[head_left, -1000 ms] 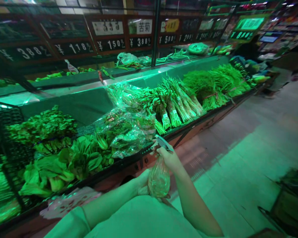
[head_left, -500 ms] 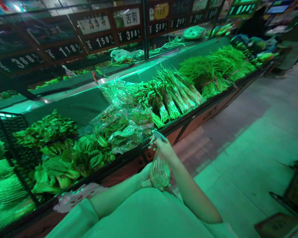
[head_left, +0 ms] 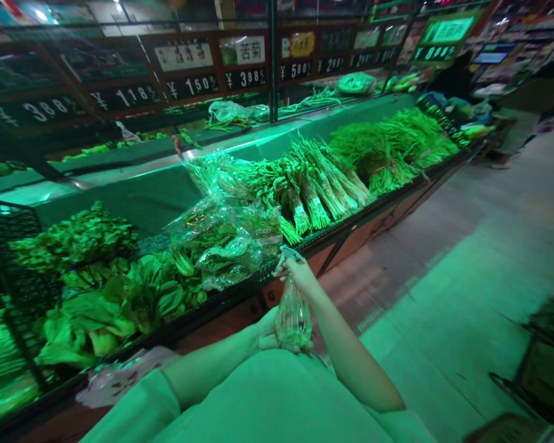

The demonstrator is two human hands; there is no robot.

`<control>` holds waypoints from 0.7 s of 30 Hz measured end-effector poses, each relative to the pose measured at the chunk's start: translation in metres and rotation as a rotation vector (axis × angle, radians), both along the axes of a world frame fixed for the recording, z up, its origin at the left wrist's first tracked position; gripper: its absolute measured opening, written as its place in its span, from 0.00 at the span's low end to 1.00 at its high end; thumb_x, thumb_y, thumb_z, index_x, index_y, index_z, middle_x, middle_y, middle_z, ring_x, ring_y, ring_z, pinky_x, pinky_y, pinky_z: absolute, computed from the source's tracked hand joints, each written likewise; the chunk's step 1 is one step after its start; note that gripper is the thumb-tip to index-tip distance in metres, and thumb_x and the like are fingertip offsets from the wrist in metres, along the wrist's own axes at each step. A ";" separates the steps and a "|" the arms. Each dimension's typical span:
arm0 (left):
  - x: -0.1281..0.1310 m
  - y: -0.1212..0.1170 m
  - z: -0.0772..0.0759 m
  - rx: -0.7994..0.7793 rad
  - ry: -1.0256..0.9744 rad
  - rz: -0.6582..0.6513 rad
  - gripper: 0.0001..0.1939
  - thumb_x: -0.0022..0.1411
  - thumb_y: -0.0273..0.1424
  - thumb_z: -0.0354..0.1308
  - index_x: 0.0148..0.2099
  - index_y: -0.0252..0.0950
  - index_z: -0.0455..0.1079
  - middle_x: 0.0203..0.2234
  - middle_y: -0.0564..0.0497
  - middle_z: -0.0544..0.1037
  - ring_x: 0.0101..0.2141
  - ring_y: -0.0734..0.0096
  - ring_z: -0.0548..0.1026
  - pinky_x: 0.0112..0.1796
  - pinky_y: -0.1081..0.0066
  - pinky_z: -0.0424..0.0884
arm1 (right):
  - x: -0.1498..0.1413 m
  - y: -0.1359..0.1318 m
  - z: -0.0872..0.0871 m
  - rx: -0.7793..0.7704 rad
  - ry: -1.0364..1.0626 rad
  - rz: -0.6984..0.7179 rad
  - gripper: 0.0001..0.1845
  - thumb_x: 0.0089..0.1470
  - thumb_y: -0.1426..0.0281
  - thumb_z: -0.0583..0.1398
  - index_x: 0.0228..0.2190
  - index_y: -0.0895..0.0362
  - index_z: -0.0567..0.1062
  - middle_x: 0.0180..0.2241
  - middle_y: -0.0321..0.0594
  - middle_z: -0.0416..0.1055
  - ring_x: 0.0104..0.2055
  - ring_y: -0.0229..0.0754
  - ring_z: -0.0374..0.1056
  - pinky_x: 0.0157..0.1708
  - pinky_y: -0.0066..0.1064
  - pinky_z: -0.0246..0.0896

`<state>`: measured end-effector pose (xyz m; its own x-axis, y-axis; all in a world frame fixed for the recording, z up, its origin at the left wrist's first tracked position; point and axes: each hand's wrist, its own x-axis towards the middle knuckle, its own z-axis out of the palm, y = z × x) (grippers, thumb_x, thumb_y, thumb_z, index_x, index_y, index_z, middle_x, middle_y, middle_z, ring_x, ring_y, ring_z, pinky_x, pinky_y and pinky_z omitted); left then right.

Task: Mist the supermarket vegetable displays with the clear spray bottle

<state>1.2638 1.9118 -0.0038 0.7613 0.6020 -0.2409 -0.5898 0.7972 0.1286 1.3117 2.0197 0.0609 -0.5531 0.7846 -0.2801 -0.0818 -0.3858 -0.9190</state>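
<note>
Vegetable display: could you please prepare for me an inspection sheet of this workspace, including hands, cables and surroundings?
Surface: vegetable display, bearing leafy greens, bundled stalks and plastic-wrapped greens.
Things in hand: clear trigger spray bottle, roughly upright; contents unclear.
Clutter: pale plastic bag with reddish print, at the display's front edge.
Hands: right hand grips the bottle near its top; left hand cups its base.
Cables: nothing seen.
Surroundings: price signs behind; tiled floor to the right; another person farther off, partly seen.
</note>
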 end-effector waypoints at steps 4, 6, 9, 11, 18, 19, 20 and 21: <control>-0.002 -0.002 -0.005 -0.094 -0.029 0.008 0.27 0.49 0.46 0.35 0.42 0.30 0.57 0.37 0.39 0.66 0.35 0.54 0.66 0.24 0.66 0.63 | -0.007 0.003 -0.016 0.027 -0.046 -0.009 0.06 0.37 0.69 0.50 0.21 0.56 0.65 0.13 0.34 0.62 0.16 0.36 0.61 0.16 0.26 0.53; 0.000 -0.002 -0.010 -0.098 -0.050 0.017 0.28 0.49 0.47 0.35 0.43 0.30 0.57 0.37 0.39 0.66 0.35 0.54 0.66 0.23 0.66 0.63 | -0.007 0.006 -0.023 0.053 -0.057 -0.002 0.06 0.37 0.68 0.51 0.20 0.56 0.65 0.11 0.32 0.60 0.15 0.35 0.60 0.16 0.27 0.53; 0.002 0.000 -0.015 -0.086 -0.061 0.019 0.28 0.50 0.46 0.35 0.44 0.30 0.55 0.38 0.39 0.66 0.35 0.55 0.66 0.23 0.65 0.63 | -0.005 0.010 -0.027 0.058 -0.046 0.005 0.06 0.36 0.68 0.51 0.20 0.57 0.65 0.11 0.31 0.59 0.14 0.34 0.59 0.16 0.27 0.54; 0.002 0.002 -0.017 -0.082 -0.061 0.015 0.28 0.50 0.45 0.34 0.45 0.29 0.54 0.38 0.38 0.65 0.36 0.56 0.66 0.24 0.65 0.63 | -0.003 0.012 -0.026 0.032 -0.033 0.008 0.07 0.37 0.68 0.51 0.22 0.56 0.65 0.13 0.32 0.61 0.15 0.35 0.60 0.16 0.28 0.54; 0.003 0.015 -0.019 -0.111 -0.023 0.010 0.28 0.48 0.47 0.36 0.45 0.32 0.55 0.39 0.39 0.65 0.37 0.55 0.65 0.24 0.67 0.64 | 0.000 0.027 -0.023 -0.061 -0.052 0.086 0.08 0.38 0.68 0.51 0.24 0.55 0.66 0.18 0.38 0.66 0.20 0.39 0.64 0.17 0.28 0.54; 0.003 0.017 -0.018 -0.116 -0.009 0.007 0.28 0.48 0.47 0.36 0.44 0.33 0.56 0.39 0.39 0.65 0.37 0.55 0.66 0.23 0.68 0.64 | 0.000 0.031 -0.024 -0.059 -0.055 0.085 0.08 0.38 0.67 0.51 0.24 0.56 0.66 0.18 0.38 0.66 0.20 0.39 0.63 0.17 0.28 0.54; 0.003 0.021 -0.017 -0.118 0.006 0.006 0.28 0.48 0.48 0.36 0.43 0.33 0.57 0.38 0.39 0.65 0.36 0.55 0.66 0.22 0.69 0.63 | 0.000 0.035 -0.025 -0.059 -0.062 0.084 0.07 0.38 0.67 0.51 0.23 0.56 0.66 0.16 0.38 0.65 0.19 0.39 0.63 0.17 0.28 0.55; 0.002 0.024 -0.015 -0.119 0.024 0.005 0.27 0.47 0.48 0.37 0.42 0.33 0.58 0.38 0.39 0.66 0.35 0.55 0.66 0.21 0.69 0.63 | -0.002 0.040 -0.027 -0.057 -0.068 0.087 0.07 0.38 0.67 0.51 0.22 0.56 0.66 0.15 0.37 0.64 0.19 0.39 0.63 0.17 0.29 0.55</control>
